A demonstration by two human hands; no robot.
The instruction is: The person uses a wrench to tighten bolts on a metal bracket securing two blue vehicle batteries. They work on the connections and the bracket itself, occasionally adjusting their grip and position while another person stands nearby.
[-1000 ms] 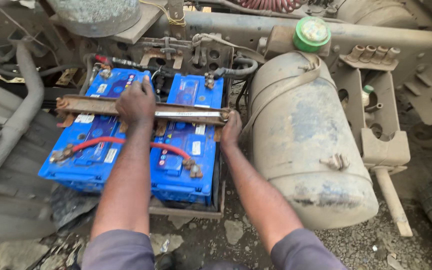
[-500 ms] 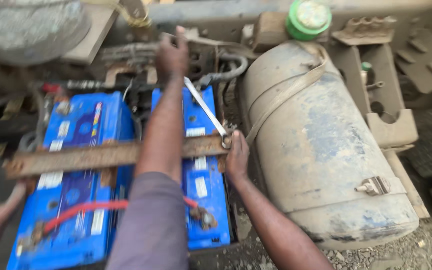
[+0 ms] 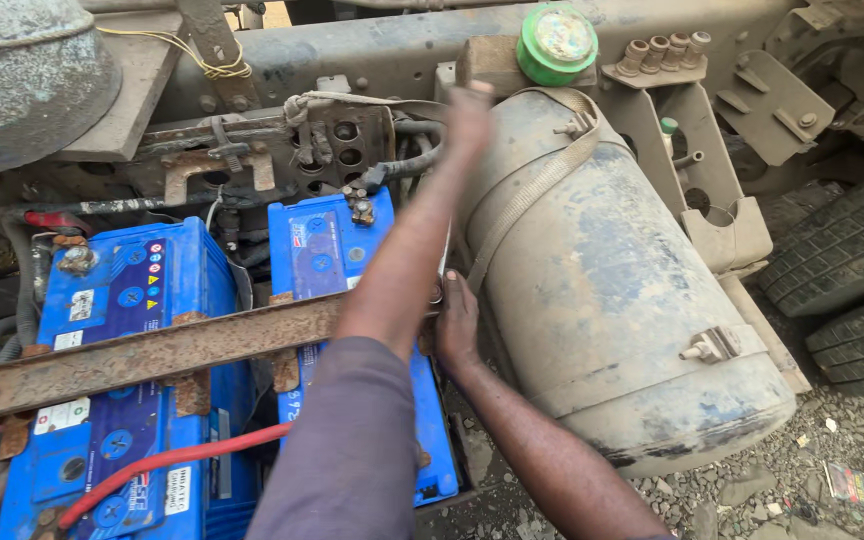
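Right hand (image 3: 457, 325) pressed on end of rusty bar (image 3: 167, 350) across two blue batteries (image 3: 122, 330), steadying it beside tank (image 3: 612, 300). Left hand (image 3: 470, 112) raised, blurred; grip could not be told.

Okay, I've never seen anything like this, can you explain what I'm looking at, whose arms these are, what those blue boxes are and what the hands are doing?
This is one view from a camera worn on a person's head, looking down at their own arms beside a vehicle's frame. The two blue batteries sit side by side, with a rusty metal bar lying across their tops and a red cable in front. The left hand reaches up toward the frame, blurred. The right hand rests at the bar's end, next to a dusty grey tank. Whether either hand holds anything is unclear.
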